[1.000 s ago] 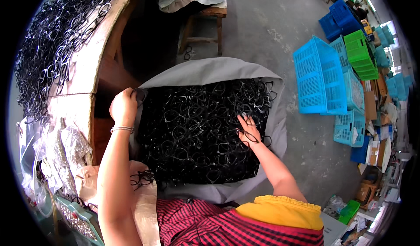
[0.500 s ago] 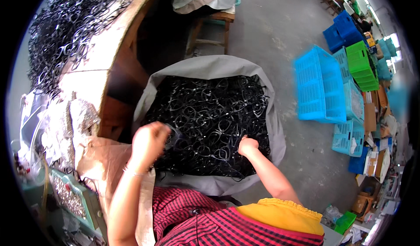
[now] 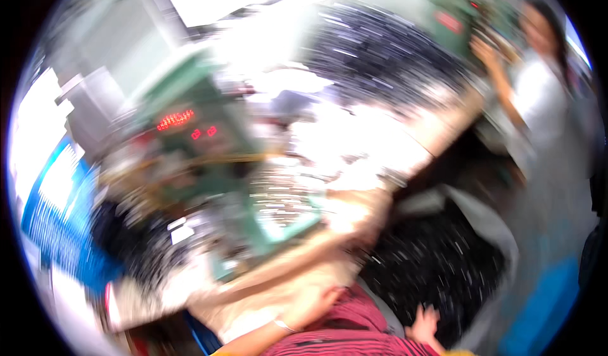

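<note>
The whole view is smeared by motion. My left hand (image 3: 320, 304), with a bracelet at the wrist, is at the bench's near edge beside my red checked apron (image 3: 354, 311); its fingers are too blurred to read. Low in the view, my right hand (image 3: 425, 323) has its fingers apart over the near side of a grey sack (image 3: 484, 220). Nothing shows in that hand. Black loop-shaped pieces (image 3: 437, 261) fill the sack.
A green machine (image 3: 221, 125) with red lit digits stands on the bench, near a green-edged tray (image 3: 288, 223) of small shiny parts. A dark heap (image 3: 380, 52) lies farther back. Another person (image 3: 544, 96) works at far right. Blue crates (image 3: 60, 210) are at left.
The view has swung left from the sack to the bench and machine. The sack now appears at lower right. My left hand has drawn back from above the sack; my right hand's fingers have spread.
</note>
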`<state>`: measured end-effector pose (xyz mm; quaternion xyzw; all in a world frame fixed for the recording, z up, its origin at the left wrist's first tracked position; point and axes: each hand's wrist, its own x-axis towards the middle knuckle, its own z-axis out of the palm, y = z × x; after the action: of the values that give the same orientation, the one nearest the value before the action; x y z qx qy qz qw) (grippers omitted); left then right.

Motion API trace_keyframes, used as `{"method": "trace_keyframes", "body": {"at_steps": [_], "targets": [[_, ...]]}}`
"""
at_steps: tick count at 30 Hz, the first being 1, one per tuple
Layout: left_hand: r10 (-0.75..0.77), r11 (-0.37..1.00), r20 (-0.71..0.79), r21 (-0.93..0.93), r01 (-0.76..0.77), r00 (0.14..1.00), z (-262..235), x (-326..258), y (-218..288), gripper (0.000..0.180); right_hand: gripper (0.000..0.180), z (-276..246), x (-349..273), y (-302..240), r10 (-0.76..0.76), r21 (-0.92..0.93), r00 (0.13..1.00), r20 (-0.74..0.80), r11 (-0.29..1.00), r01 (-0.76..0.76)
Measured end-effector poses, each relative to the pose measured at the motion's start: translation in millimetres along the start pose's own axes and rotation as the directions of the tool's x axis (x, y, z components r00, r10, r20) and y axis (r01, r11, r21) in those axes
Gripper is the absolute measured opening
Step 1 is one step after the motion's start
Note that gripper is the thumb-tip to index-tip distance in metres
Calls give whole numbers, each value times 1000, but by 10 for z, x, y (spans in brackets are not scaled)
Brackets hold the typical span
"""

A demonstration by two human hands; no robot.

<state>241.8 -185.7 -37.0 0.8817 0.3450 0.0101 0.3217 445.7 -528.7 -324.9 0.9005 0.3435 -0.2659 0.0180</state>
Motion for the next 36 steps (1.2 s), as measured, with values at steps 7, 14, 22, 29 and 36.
{"method": "trace_keyframes", "body": {"at_steps": [7,14,22,29,36], "targets": [[-352,610,-226,-792,39,908,-334,-1028,-868,20,52,-1929,628,-1078,-241,-417,892,383,816,400],[183,867,-803,-141,-478,568,-1571,-1083,-725,25,23,-3330,528,-3427,-416,226,455,-787,493,840],[522,848,-707,370,-380,477,-2038,-507,-990,39,21,-3289,886,-4318,-491,-164,220,-843,625,763],[494,869,-567,339,-360,659,-2300,-654,-990,40,12,-3555,949,-4720,-540,-110,229,-810,523,845],[426,905,-636,299,-304,643,-2209,-549,-930,29,8,-3589,1297,-4685,-440,355,530,-725,421,835]]}}
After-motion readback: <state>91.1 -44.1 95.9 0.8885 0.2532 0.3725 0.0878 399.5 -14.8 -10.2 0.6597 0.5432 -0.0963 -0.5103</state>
